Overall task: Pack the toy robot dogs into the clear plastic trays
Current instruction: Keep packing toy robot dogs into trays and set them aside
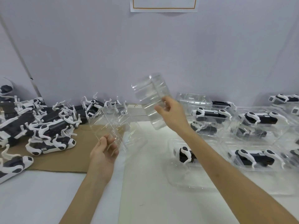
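My left hand (104,151) grips the near edge of an empty clear plastic tray (113,125), held tilted above the table. My right hand (171,111) holds a second empty clear tray (151,97), raised higher and standing almost on end. A heap of loose black-and-white toy robot dogs (48,125) lies at the left on a sheet of brown cardboard (71,152). Under my right forearm a dog (186,154) lies in a clear tray (181,180) on the table.
Several clear trays holding dogs (257,120) are stacked and spread along the right side. The white tabletop (153,199) runs to a pale wall (145,50) close behind, with a paper notice (163,4) pinned at the top.
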